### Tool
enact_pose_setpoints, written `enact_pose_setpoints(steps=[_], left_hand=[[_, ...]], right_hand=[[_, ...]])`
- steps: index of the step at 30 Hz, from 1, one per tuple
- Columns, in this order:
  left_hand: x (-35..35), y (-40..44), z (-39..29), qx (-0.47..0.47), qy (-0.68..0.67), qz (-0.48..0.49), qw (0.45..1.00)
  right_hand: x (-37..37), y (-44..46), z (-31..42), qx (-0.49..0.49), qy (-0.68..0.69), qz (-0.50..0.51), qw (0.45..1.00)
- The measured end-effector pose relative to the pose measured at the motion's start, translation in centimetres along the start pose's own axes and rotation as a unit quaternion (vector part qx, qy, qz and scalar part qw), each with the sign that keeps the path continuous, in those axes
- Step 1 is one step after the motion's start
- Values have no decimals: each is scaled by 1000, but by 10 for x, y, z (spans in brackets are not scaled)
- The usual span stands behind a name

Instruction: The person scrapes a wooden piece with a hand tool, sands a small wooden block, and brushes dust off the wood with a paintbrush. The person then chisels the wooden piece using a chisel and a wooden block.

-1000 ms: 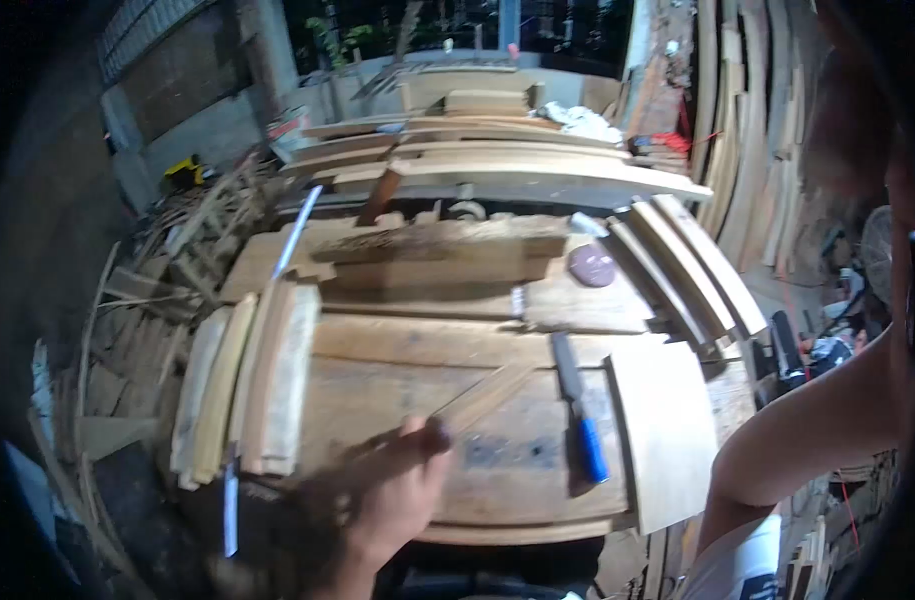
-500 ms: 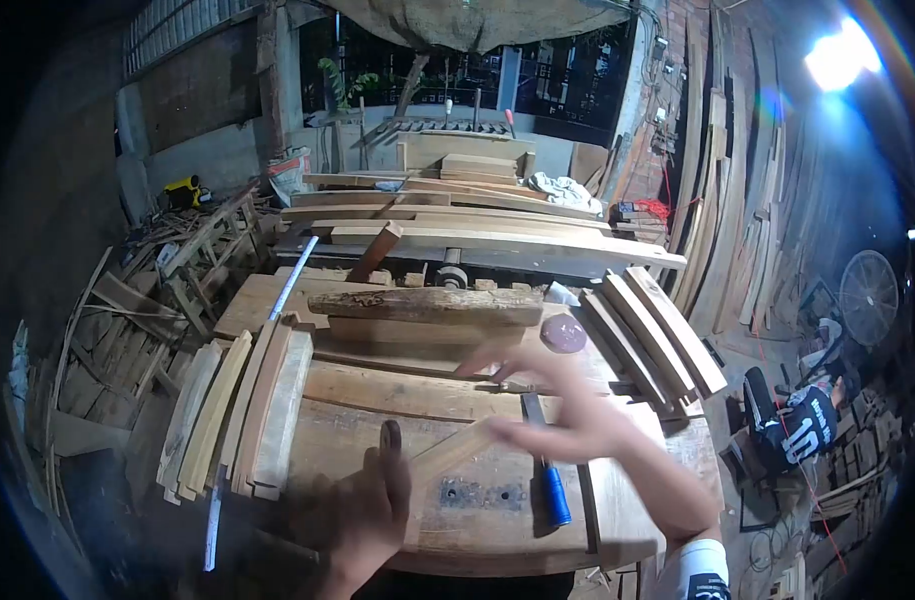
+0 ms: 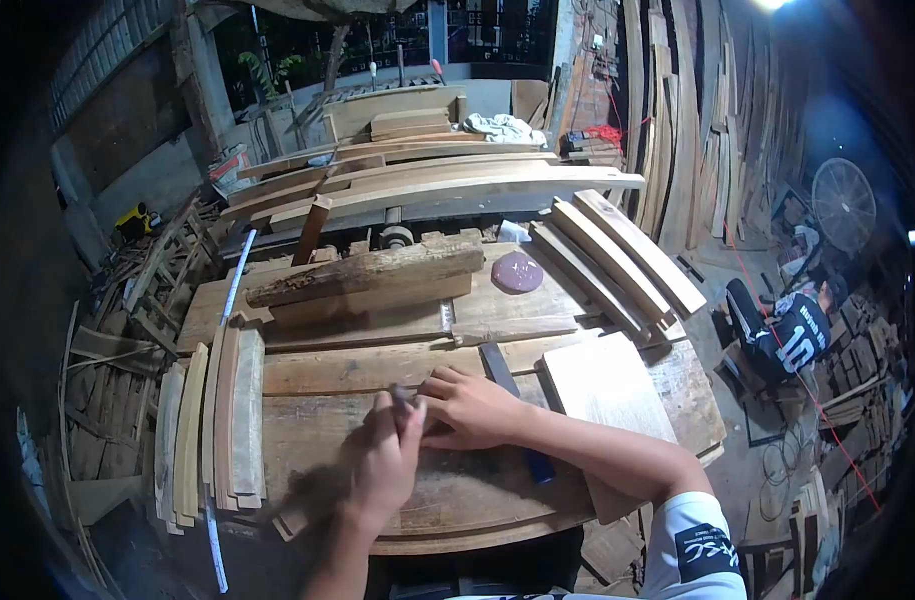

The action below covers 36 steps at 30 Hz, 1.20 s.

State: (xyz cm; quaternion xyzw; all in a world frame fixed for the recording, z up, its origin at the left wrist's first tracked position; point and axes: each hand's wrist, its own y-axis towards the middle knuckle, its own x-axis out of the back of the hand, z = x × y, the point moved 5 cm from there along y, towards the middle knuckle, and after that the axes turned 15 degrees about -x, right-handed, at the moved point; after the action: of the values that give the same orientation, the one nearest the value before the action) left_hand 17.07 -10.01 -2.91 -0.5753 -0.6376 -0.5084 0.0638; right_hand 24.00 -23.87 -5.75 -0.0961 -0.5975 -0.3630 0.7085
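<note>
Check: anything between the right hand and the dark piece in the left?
Nothing visible: the left hand grips the dark piece, and the right hand is close beside it, contact unclear. The blue-handled tool lies further right.

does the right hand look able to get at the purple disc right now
Probably yes: the right hand is beside the left hand, and the purple disc lies uncovered farther up the bench, with only low boards and the end of the blue-handled tool seeming to lie between.
</note>
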Motion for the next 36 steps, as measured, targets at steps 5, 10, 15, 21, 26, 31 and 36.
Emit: enact_pose_setpoints(steps=[5,10,15,21,26,31,36], left_hand=[[60,-2,9,220,195,151,944],[70,-13,14,197,242,148,938],[9,4,-11,-38,25,124,991],[34,40,22,123,-12,161,979],[57,43,98,72,197,41,977],[5,73,82,55,119,73,989],[-51,104,77,66,-201,124,970]], right_hand=[[3,-1,-5,8,-28,8,1000],[2,-1,-6,6,-16,45,999],[8,0,-12,-43,0,104,994],[10,4,-13,-43,27,74,996],[7,2,-13,-51,26,74,996],[6,3,-13,-53,16,79,995],[8,1,-12,-57,21,73,995]])
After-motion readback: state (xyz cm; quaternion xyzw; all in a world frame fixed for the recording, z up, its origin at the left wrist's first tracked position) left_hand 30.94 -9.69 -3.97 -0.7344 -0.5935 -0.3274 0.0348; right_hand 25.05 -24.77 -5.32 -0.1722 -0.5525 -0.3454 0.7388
